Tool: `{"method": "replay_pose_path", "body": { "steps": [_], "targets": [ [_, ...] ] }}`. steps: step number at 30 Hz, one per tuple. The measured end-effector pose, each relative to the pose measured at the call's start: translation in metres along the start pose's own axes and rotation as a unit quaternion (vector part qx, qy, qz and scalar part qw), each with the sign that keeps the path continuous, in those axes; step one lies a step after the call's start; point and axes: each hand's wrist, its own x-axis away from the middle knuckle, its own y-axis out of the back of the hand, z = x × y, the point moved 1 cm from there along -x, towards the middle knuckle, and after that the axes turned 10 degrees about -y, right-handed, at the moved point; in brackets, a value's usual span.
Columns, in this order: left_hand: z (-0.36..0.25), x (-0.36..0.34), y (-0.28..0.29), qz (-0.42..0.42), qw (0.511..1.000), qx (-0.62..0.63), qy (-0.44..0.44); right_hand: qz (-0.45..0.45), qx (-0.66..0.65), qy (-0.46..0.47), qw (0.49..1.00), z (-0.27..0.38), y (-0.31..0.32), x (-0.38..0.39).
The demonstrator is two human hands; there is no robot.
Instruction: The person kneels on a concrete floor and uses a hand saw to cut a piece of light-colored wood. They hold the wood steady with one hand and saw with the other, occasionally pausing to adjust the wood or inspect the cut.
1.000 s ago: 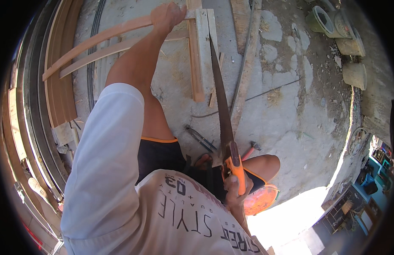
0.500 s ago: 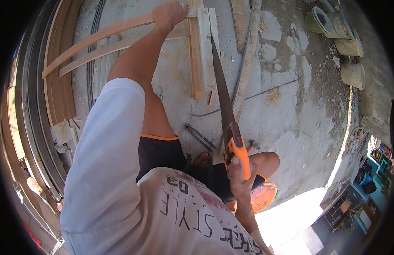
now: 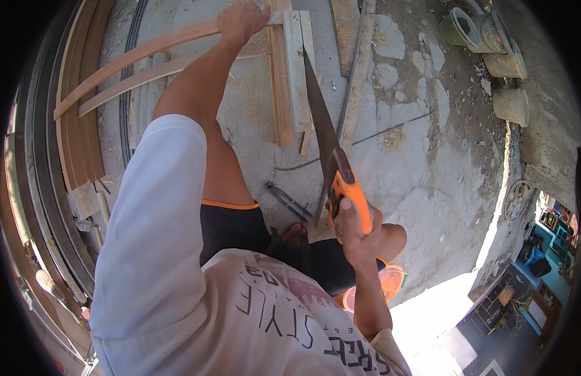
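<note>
My right hand (image 3: 358,227) is wrapped round the orange handle of a handsaw (image 3: 322,113), whose dark blade points away from me. The blade's far end rests against the pale wooden planks (image 3: 296,69) at the top middle; how deep it sits in the wood cannot be made out. Up there on the left, my left hand (image 3: 243,22) grips a long reddish wooden strip (image 3: 158,42) close to those planks. A second strip (image 3: 171,69) runs nearly parallel below it. Both strips meet or cross a brown wooden piece (image 3: 279,88) beside the planks.
Pincers (image 3: 289,202) lie on the concrete near my foot. An orange bucket (image 3: 392,282) stands by my right knee. Boards (image 3: 359,69) and a thin rod (image 3: 390,130) lie right of the saw. Stacked timber (image 3: 77,125) fills the left; several buckets (image 3: 511,106) stand far right.
My right hand has pushed the saw handle forward, away from my body. My left hand keeps its grip on the strip. The whole view has shifted slightly.
</note>
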Motion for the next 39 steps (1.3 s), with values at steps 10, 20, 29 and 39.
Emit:
{"method": "replay_pose_path", "body": {
  "steps": [10, 20, 29, 39],
  "targets": [
    [-0.009, -0.002, 0.014, -0.009, 1.0, -0.019, -0.015, 0.043, -0.028, 0.044, 0.998, -0.031, 0.035, 0.049],
    [0.001, -0.002, 0.01, -0.011, 1.0, -0.026, -0.007, 0.031, 0.013, 0.044, 0.998, -0.067, 0.055, 0.115],
    [-0.001, -0.008, 0.02, -0.012, 1.0, -0.001, -0.016, 0.081, -0.038, 0.122, 0.989, -0.004, -0.003, -0.02],
    [0.002, -0.005, 0.009, -0.024, 0.999, 0.026, 0.024, -0.011, -0.015, 0.102, 0.995, -0.107, 0.038, 0.108]
  ]
}}
